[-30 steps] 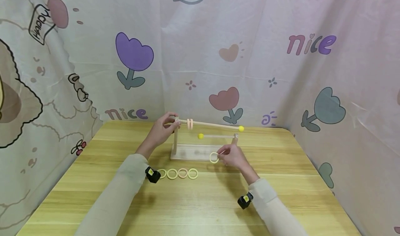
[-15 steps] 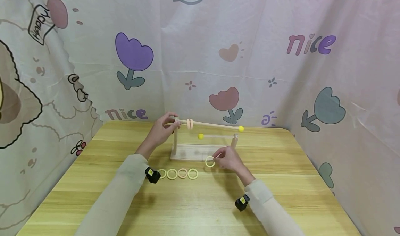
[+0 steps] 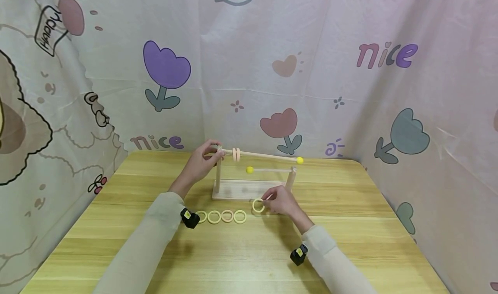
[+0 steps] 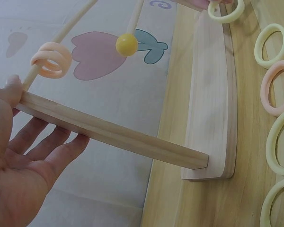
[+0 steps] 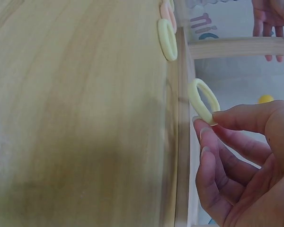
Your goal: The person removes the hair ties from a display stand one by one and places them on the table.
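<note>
My left hand grips the top of the left post of a wooden stand, its thumb on one side and its fingers on the other. From that post a rod with a yellow ball end runs rightward, carrying peach rings. My right hand pinches a pale yellow ring between thumb and fingertips, just in front of the stand's base. In the head view this ring is held tilted up, right of the row of loose rings.
Several loose rings lie in a row on the wooden table, among them a pink ring and a pale yellow ring. The right post bears a lower rod pointing left. A patterned cloth hangs behind.
My right hand has moved left and toward me with the pale yellow ring, away from the right post and lower, nearer the row. The left hand stays in place.
</note>
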Available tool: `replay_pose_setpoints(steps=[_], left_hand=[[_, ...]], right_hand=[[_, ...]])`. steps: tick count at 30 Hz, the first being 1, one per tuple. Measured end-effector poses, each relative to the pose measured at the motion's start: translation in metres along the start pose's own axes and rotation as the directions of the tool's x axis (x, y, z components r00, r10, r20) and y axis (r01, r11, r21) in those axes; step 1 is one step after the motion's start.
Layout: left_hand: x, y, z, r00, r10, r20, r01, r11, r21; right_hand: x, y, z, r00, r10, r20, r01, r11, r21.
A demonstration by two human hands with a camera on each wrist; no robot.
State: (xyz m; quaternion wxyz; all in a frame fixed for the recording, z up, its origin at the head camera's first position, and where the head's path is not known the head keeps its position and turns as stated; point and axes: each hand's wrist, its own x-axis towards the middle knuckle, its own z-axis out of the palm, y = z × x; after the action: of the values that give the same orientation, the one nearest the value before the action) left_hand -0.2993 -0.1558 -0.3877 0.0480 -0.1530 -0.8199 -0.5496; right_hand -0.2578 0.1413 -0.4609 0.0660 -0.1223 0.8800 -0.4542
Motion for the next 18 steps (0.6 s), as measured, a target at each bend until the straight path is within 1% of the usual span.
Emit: replay_pose_setpoints(steps=[2, 4, 9, 11, 18], left_hand=[[0.0, 0.0, 0.0, 1.0, -0.002, -0.001, 0.002, 1.0, -0.001], [0.0, 0.0, 0.001, 1.0, -0.001, -0.002, 0.001, 1.0, -0.003], [0.001, 0.0, 0.001, 1.0, 0.0, -0.001, 0.0, 1.0, -0.002], [0.001, 0.0, 0.001, 1.0, -0.002, 0.001, 0.002, 1.0, -0.001], [0.0, 0.001, 0.001, 1.0, -0.008, 0.0, 0.008, 1.0, 0.007]], right_hand=[[0.0, 0.001, 0.002, 1.0, -0.01, 0.0, 0.01, 1.0, -0.002], [0.001, 0.002, 0.004, 1.0, -0.002, 0.001, 0.002, 1.0, -0.01], [0.003, 0.003, 0.009, 0.999, 0.049, 0.006, -0.049, 0.999, -0.017], [0.003, 0.004, 0.011, 0.998, 0.056, 0.006, -0.056, 0.998, -0.019], [0.0, 0.002, 0.017, 0.999, 0.042, 0.024, -0.042, 0.999, -0.021]])
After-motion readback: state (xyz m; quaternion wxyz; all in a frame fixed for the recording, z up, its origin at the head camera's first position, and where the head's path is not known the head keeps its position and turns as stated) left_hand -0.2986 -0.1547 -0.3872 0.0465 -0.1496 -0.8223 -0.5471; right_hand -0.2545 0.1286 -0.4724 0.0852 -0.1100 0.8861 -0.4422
